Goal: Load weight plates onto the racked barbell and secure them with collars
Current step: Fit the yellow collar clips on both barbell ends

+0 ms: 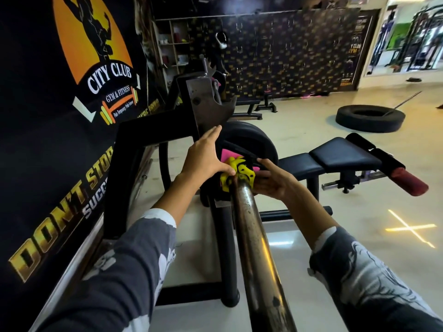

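barbell sleeve ran out from the rack | black weight plate sat loaded on it | yellow collar against plate | left hand and right hand fingers pinched the collar from both sides

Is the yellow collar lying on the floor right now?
No, the yellow collar sits on the barbell against the black plate, held by both hands.
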Action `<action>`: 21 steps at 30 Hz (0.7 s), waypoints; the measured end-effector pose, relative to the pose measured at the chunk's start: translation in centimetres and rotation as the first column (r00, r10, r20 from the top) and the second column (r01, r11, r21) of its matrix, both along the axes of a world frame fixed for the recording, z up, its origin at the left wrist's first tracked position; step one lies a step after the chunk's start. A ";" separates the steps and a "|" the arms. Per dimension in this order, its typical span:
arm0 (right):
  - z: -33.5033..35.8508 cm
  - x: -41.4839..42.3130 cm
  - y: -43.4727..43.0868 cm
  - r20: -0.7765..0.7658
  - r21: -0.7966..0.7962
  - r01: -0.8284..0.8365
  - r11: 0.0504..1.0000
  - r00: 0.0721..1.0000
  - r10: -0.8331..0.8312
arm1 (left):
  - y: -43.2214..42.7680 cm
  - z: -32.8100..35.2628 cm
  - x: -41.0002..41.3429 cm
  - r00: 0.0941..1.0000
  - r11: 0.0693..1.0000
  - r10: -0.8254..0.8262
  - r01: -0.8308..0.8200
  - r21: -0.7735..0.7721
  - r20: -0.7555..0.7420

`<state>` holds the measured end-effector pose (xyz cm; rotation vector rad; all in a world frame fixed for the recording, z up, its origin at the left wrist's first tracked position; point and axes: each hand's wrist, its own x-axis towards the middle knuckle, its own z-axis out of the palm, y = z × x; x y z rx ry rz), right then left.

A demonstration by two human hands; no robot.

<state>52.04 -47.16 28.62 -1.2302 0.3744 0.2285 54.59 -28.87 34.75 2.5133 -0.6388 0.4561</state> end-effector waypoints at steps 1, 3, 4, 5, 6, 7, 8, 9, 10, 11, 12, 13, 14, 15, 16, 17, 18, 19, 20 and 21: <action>-0.4 0.1 -0.1 -0.002 0.047 0.014 0.999 1.000 -0.014 | 0.0 0.0 0.1 1.000 1.000 0.002 -0.002 -0.005 0.003; -1.0 0.1 -0.2 0.006 0.126 0.031 0.992 0.999 -0.032 | 0.1 0.0 0.1 1.000 1.000 0.007 -0.007 -0.012 0.011; -1.2 0.1 -0.2 0.009 0.136 0.040 0.990 0.999 -0.041 | 0.1 0.0 0.1 1.000 1.000 0.009 -0.009 -0.012 0.017; -1.3 0.2 -0.2 0.011 0.140 0.047 0.989 0.999 -0.049 | 0.1 0.0 0.0 1.000 1.000 0.012 -0.011 -0.009 0.020; -1.4 0.2 -0.1 0.009 0.138 0.059 0.989 0.998 -0.061 | 0.1 0.1 0.0 1.000 1.000 0.014 -0.013 -0.006 0.021; -1.5 0.3 0.0 0.014 0.146 0.071 0.987 0.997 -0.074 | 0.1 0.1 0.0 1.000 1.000 0.012 -0.012 -0.005 0.021; -1.7 0.4 0.0 0.021 0.153 0.087 0.984 0.996 -0.092 | 0.0 0.1 0.0 1.000 1.000 0.010 -0.010 -0.006 0.021; -2.0 0.5 0.1 0.031 0.151 0.099 0.983 0.994 -0.105 | 0.1 0.0 0.0 1.000 1.000 0.009 -0.009 -0.007 0.022; -2.0 0.6 0.1 0.035 0.144 0.108 0.984 0.993 -0.114 | 0.0 0.1 0.0 1.000 1.000 0.008 -0.008 -0.008 0.023; -2.0 0.4 0.1 0.039 0.137 0.113 0.984 0.992 -0.119 | 0.0 0.1 -0.1 1.000 1.000 0.008 -0.007 -0.007 0.020; -1.9 0.2 0.2 0.054 0.130 0.111 0.985 0.991 -0.119 | 0.0 0.1 -0.2 1.000 1.000 0.006 -0.006 -0.003 0.016; -1.9 0.0 0.4 0.077 0.107 0.118 0.987 0.989 -0.127 | 0.0 0.2 -0.2 1.000 1.000 0.004 -0.004 0.001 0.008; -1.8 -0.3 0.7 0.109 0.073 0.136 0.988 0.984 -0.143 | 0.0 0.1 -0.2 1.000 1.000 0.002 -0.002 0.002 0.000; -1.7 -0.6 1.0 0.141 0.023 0.162 0.987 0.976 -0.163 | 0.0 0.1 -0.3 1.000 1.000 0.001 -0.001 0.001 -0.009; -1.6 -0.9 1.4 0.177 -0.040 0.199 0.979 0.966 -0.189 | 0.1 -0.1 -0.3 1.000 1.000 -0.004 0.004 -0.004 -0.020; -1.6 -1.2 1.9 0.233 -0.121 0.246 0.962 0.949 -0.213 | 0.1 -0.3 -0.4 0.999 1.000 -0.010 0.010 -0.009 -0.030; -1.7 -1.4 2.4 0.312 -0.234 0.298 0.925 0.924 -0.219 | 0.1 -0.5 -0.5 0.999 1.000 -0.014 0.014 -0.009 -0.034; -1.7 -1.9 2.7 0.403 -0.361 0.353 0.863 0.894 -0.197 | 0.0 -0.8 -0.7 0.999 1.000 -0.013 0.013 0.000 -0.031; -1.8 -2.4 3.0 0.487 -0.477 0.397 0.784 0.862 -0.141 | 0.0 -1.2 -1.0 1.000 1.000 -0.003 0.003 0.013 -0.015; -1.8 -3.3 3.3 0.544 -0.573 0.426 0.700 0.837 -0.064 | -0.1 -1.6 -1.4 1.000 1.000 0.007 -0.007 0.021 0.012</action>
